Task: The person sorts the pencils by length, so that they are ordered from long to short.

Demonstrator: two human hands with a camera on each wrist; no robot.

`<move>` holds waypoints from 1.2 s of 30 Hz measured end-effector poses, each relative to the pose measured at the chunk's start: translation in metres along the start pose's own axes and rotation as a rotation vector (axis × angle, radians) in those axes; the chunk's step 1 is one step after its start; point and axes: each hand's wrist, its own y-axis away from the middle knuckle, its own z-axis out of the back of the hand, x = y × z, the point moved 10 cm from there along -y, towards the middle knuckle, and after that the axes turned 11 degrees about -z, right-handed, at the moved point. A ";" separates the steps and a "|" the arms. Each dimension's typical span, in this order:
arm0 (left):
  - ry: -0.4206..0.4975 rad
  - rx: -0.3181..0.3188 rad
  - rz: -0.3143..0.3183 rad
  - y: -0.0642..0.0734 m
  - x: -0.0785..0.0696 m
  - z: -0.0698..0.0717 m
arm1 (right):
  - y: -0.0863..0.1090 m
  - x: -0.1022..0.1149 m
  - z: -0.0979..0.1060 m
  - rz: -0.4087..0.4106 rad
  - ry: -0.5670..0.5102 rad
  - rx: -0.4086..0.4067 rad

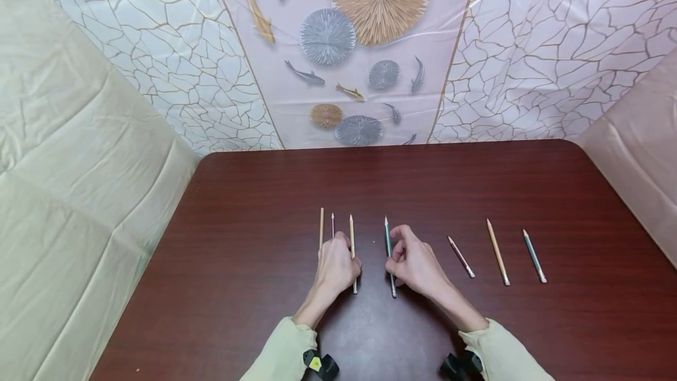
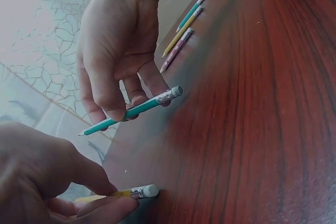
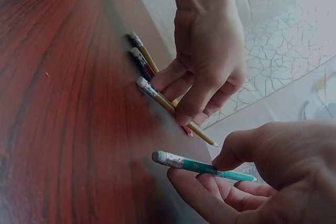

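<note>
My left hand [image 1: 335, 264] pinches a yellow pencil [image 1: 352, 233] between thumb and fingers. In the left wrist view its white eraser end points toward the near side. To the right, my right hand [image 1: 419, 264] holds a teal pencil [image 1: 388, 240] between thumb and fingertips, roughly parallel to the yellow one, with a gap between the two. Just left of the held yellow pencil lie a short dark red pencil [image 1: 332, 223] and another yellow pencil [image 1: 321, 227], both partly hidden by my left hand. All these pencils point away from me.
Right of my right hand, a short red pencil [image 1: 461, 257], a yellow pencil [image 1: 498, 253] and a teal pencil [image 1: 535, 256] lie slanted and apart on the dark brown table [image 1: 254, 204]. Patterned cloth [image 1: 211, 75] hangs behind the table's far edge, with pale padded fabric [image 1: 79, 193] at the left.
</note>
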 end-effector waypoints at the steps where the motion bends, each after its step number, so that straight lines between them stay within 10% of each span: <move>1: -0.001 0.008 0.007 0.000 0.000 0.000 | 0.000 0.000 0.000 -0.002 0.000 0.001; 36: -0.067 0.123 -0.002 -0.002 0.003 -0.006 | -0.006 0.003 -0.023 -0.062 0.046 -0.007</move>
